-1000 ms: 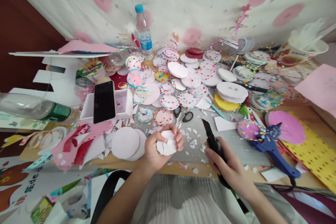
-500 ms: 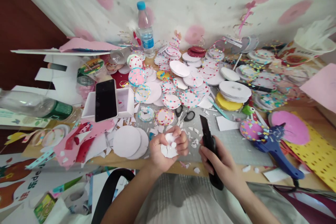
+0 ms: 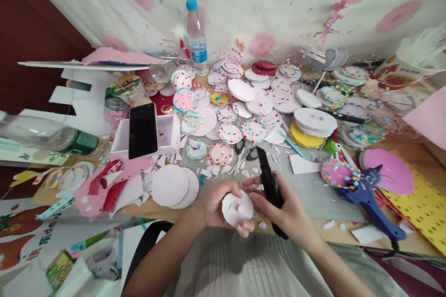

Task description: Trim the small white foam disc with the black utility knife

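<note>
My left hand (image 3: 218,202) is closed around a small round white piece (image 3: 237,209), paper or foam, with a raised, swirled middle. My right hand (image 3: 284,204) grips a black utility knife (image 3: 269,178), its blade pointing up and away from me. The right fingertips come close to the white piece; whether they touch it I cannot tell. White scraps (image 3: 216,171) lie on the grey cutting mat (image 3: 308,188) just beyond my hands. Scissors (image 3: 240,160) with dark handles lie among these scraps, partly covered. To the left are two overlapping white discs (image 3: 169,184).
Stacks of discs and beaded rings (image 3: 256,130) crowd the middle. A water bottle (image 3: 198,44) stands at the back. A phone (image 3: 142,130) rests on a white box (image 3: 169,135). A blue glue gun (image 3: 374,206) lies right, by a yellow dotted sheet (image 3: 423,199).
My left hand has turned, so the white piece now faces up and lies nearer my right hand. The right hand and the knife have shifted left, towards it.
</note>
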{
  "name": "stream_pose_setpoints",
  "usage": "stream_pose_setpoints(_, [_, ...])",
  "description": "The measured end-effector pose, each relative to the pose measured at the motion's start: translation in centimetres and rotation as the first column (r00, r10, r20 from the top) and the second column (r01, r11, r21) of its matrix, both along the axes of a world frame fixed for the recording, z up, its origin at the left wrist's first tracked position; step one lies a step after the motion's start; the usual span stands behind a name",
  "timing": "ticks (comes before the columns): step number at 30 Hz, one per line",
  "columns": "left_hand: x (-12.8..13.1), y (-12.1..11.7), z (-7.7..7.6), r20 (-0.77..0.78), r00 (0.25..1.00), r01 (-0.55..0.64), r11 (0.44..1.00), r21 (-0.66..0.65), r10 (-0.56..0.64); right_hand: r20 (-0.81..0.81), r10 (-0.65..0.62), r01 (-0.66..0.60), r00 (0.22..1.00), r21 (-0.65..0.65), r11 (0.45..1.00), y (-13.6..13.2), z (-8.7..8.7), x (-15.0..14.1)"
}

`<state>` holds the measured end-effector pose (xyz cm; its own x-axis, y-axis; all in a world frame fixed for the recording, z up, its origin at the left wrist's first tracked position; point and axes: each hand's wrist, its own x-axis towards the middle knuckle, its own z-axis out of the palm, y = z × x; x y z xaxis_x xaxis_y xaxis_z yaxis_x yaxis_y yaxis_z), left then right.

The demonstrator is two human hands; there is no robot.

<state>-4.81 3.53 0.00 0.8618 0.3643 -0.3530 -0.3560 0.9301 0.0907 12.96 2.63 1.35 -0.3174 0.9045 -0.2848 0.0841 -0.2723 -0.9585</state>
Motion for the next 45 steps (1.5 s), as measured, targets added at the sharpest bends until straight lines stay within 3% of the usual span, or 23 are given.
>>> stream_pose_setpoints(3, [-0.2, 0.3, -0.7, -0.004, 0.994, 0.107, 0.994, 0.035, -0.107, -0.014, 0.062, -0.063, 0.998, -0.075, 0.995, -0.1, -0.6, 0.1])
stream_pose_setpoints(8, [-0.3, 0.4, -1.2, -0.021, 0.995, 0.098, 0.993, 0.071, -0.097, 0.059, 0.009, -0.006, 0.998, -0.057, 0.998, -0.4, -1.1, 0.5])
stream_pose_setpoints(12, [-1.0, 0.1, -0.4, -0.263, 0.954, -0.135, 0.990, 0.044, 0.142, -0.009, -0.064, 0.061, 0.998, -0.181, 0.982, -0.4, -0.8, 0.6])
stream_pose_setpoints(14, [-1.5, -0.2, 0.2, -0.352, 0.887, -0.259, 0.953, 0.156, 0.298, -0.083, -0.159, 0.130, 0.984, -0.282, 0.950, -0.3, -0.7, 0.6])
stream_pose_setpoints(16, [-1.9, -0.8, 0.9, -0.377, 0.803, -0.324, 0.869, 0.374, 0.462, -0.145, -0.256, 0.188, 0.956, -0.369, 0.910, -0.2, -0.8, 0.7])
stream_pose_setpoints(17, [-2.0, -1.2, 1.1, -0.382, 0.756, -0.311, 0.805, 0.505, 0.532, -0.174, -0.287, 0.196, 0.942, -0.407, 0.892, -0.2, -0.8, 0.6])
stream_pose_setpoints(19, [-2.1, -2.2, 1.5, -0.406, 0.680, -0.174, 0.672, 0.720, 0.611, -0.222, -0.304, 0.171, 0.927, -0.472, 0.865, -0.1, -1.0, 0.5])
stream_pose_setpoints(22, [-2.0, -3.3, 1.5, -0.517, 0.581, 0.099, 0.576, 0.812, 0.628, -0.267, -0.244, 0.074, 0.932, -0.520, 0.851, -0.4, -1.2, 0.2])
stream_pose_setpoints(25, [-2.1, -3.5, 1.1, -0.599, 0.472, 0.214, 0.575, 0.790, 0.647, -0.316, -0.159, -0.031, 0.935, -0.521, 0.853, -0.8, -1.4, -0.1])
stream_pose_setpoints(29, [-2.5, -3.4, 1.1, -0.630, 0.445, 0.285, 0.566, 0.774, 0.637, -0.371, -0.084, -0.121, 0.925, -0.498, 0.859, -1.0, -1.3, -0.3])
stream_pose_setpoints(34, [-2.9, -3.3, 1.6, -0.619, 0.386, 0.429, 0.461, 0.777, 0.684, -0.367, 0.005, -0.183, 0.930, -0.454, 0.872, -0.8, -1.5, -0.3])
stream_pose_setpoints(37, [-3.2, -3.4, 1.7, -0.563, 0.397, 0.441, 0.388, 0.809, 0.725, -0.375, 0.050, -0.223, 0.926, -0.434, 0.873, -0.8, -1.8, -0.4])
stream_pose_setpoints(42, [-3.3, -3.9, 1.5, -0.573, 0.536, 0.259, 0.526, 0.810, 0.620, -0.312, 0.097, -0.220, 0.945, -0.387, 0.895, -0.6, -1.8, -0.8])
stream_pose_setpoints(43, [-3.3, -4.0, 1.4, -0.571, 0.523, 0.246, 0.530, 0.812, 0.633, -0.276, 0.099, -0.201, 0.956, -0.368, 0.908, -0.5, -1.8, -0.8])
stream_pose_setpoints(45, [-3.2, -4.0, 0.9, -0.559, 0.424, 0.272, 0.488, 0.829, 0.713, -0.175, 0.089, -0.140, 0.981, -0.309, 0.941, -0.5, -1.9, -0.6])
